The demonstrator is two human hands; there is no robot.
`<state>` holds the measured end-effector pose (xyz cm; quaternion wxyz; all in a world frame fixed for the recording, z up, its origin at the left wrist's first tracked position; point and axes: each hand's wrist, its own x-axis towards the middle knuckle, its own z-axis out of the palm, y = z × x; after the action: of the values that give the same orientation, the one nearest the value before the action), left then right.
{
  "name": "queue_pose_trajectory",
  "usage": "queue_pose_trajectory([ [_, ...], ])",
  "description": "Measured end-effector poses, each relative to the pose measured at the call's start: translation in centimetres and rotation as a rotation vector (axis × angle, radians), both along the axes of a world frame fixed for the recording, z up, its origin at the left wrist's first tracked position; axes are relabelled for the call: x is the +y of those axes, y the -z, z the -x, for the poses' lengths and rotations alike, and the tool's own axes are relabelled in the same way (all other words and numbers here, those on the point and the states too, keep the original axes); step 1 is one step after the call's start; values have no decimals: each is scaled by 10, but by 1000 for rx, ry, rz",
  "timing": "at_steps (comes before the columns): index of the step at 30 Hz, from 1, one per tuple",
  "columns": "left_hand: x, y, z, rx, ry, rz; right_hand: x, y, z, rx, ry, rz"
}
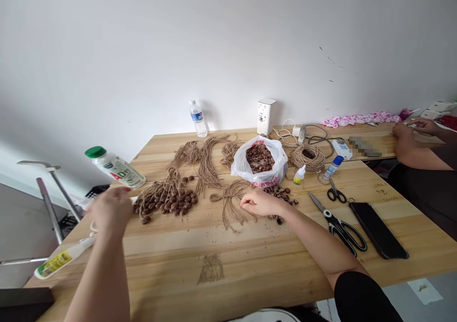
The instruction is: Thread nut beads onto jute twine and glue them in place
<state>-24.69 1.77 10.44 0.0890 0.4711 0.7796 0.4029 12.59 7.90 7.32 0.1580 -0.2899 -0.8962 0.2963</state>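
My right hand (260,202) has its fingers drawn together on the loose strands of a jute twine tassel (230,196), whose knotted loop points left. Brown hollow nut-like shells (282,196) lie just beyond that hand, partly hidden by it. My left hand (112,210) is blurred above the table's left side, and whether its fingers hold anything cannot be made out. Close to it is a glue bottle (57,263) with a yellow and green label, tilted at the table edge. Between the hands lies a pile of twine bunches tipped with brown shells (178,203).
Behind are a white plastic bag (241,162) of shells, twine bundles (209,162), a twine coil (309,158), and a water bottle (198,120). A green-capped bottle (114,167) stands left. Scissors (342,229) and a phone (378,229) lie right, near another person's hands (410,131).
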Motion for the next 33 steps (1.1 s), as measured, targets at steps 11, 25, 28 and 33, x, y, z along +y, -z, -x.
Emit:
queue_pose_trajectory([
  [11, -15, 18, -184, -965, 948, 214, -39, -43, 6, 398, -39, 78],
  [25, -23, 22, -196, -1352, 905, 303, -45, -44, 7, 429, 53, 41],
  [28, -23, 23, -196, -1394, 957, 317, -45, -48, 6, 433, 82, 47],
  [33, -23, 21, -193, -1293, 871, 211, -44, -49, 3, 416, 117, 120],
])
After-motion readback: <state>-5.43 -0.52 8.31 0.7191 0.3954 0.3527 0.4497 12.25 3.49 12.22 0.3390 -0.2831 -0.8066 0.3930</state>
